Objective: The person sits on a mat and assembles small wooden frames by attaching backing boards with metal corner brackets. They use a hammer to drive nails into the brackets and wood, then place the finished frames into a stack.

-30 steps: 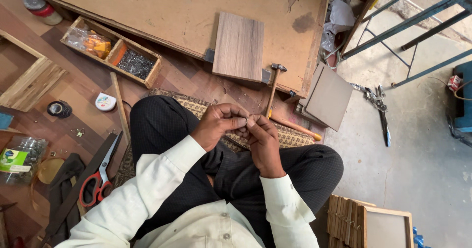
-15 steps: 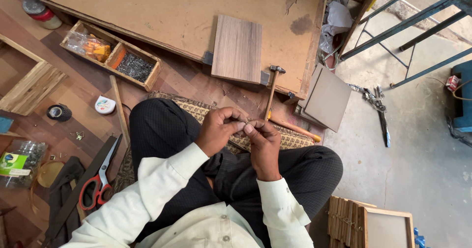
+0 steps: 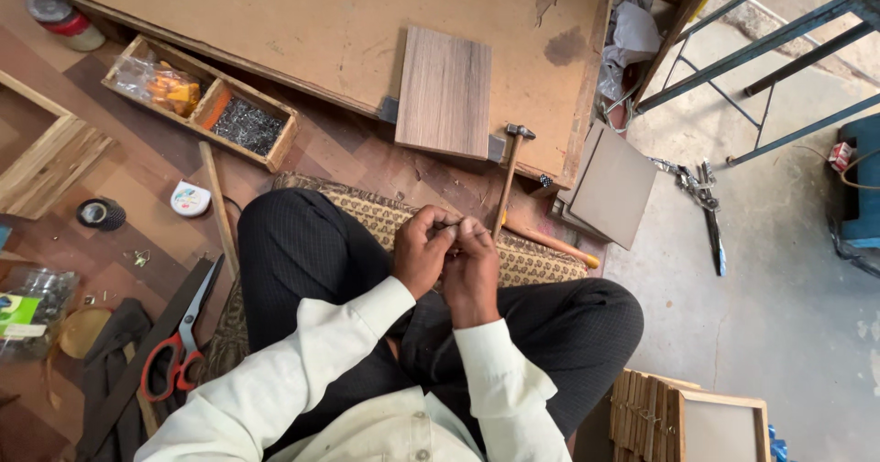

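Observation:
I sit cross-legged on a patterned mat (image 3: 532, 258), in dark trousers and a white shirt. My left hand (image 3: 422, 249) and my right hand (image 3: 470, 265) are pressed together above my lap, fingers curled around something small that I cannot make out. Just beyond my hands lies a hammer (image 3: 510, 174) with a wooden handle. A small wood-grain board (image 3: 445, 93) rests on a large brown sheet (image 3: 312, 22) ahead.
A wooden tray (image 3: 203, 103) with nails and orange packets sits at left. Red-handled scissors (image 3: 181, 350), a tape roll (image 3: 99, 214), a white disc (image 3: 190, 199) and a stick (image 3: 220, 207) lie on the floor. Square boards (image 3: 612, 185) and stacked frames (image 3: 697, 421) are at right.
My hands have drawn a little closer together and nearer to my body. Nothing else on the floor has moved.

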The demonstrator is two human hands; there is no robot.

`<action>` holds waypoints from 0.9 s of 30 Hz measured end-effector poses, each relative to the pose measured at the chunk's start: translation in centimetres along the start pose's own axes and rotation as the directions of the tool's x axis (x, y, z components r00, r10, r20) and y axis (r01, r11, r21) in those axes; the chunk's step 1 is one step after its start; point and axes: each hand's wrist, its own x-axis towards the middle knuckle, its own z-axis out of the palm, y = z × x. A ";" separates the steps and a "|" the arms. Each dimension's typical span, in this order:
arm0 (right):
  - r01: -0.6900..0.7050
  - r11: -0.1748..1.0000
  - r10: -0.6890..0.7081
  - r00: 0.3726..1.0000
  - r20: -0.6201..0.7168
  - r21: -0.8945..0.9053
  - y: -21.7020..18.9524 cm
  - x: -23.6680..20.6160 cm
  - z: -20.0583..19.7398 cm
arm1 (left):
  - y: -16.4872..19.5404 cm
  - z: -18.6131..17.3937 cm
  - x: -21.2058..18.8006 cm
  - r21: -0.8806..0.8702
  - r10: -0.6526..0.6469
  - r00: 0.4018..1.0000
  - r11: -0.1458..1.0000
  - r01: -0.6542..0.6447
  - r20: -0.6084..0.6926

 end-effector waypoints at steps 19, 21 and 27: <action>0.204 0.896 -0.289 0.943 -0.169 -0.393 2.3 14.7 -0.6 | -9.6 0.3 14.1 -0.765 -0.309 0.948 0.593 0.250 0.071; 0.214 0.893 -0.303 0.936 -0.178 -0.396 2.5 15.1 -0.7 | -9.9 0.5 14.2 -0.757 -0.280 0.957 0.607 0.241 0.081; 0.257 0.915 -0.304 0.946 -0.112 -0.312 2.2 15.6 -1.4 | -10.4 0.6 14.0 -0.695 -0.295 0.951 0.665 0.271 0.089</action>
